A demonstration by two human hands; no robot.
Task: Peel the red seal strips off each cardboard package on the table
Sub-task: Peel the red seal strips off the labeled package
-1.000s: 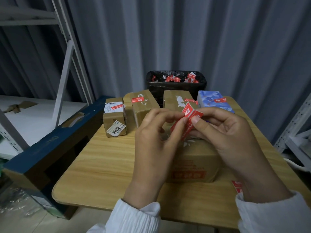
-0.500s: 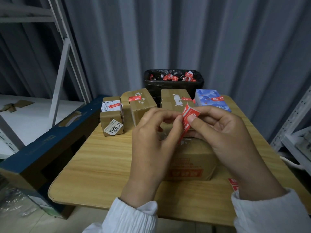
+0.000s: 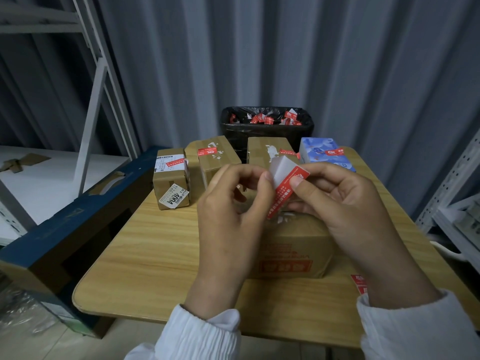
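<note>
The left hand's (image 3: 228, 211) thumb and forefinger pinched the upper edge of the red seal strip (image 3: 279, 198), and the right hand (image 3: 350, 203) gripped it too, thumb pressing it against curled fingers. 0.5 seconds earlier only red had shown; now its top had turned over, baring the white back. It hung between both hands just above the front box (image 3: 293, 255), whose top showed torn white residue. I judged that seal peeled and bound for the black bin (image 3: 267, 132) behind the table (image 3: 155, 255). 4 far packages (image 3: 217, 157) kept their strips, and 1 loose strip (image 3: 359, 283) lay by the right forearm.
</note>
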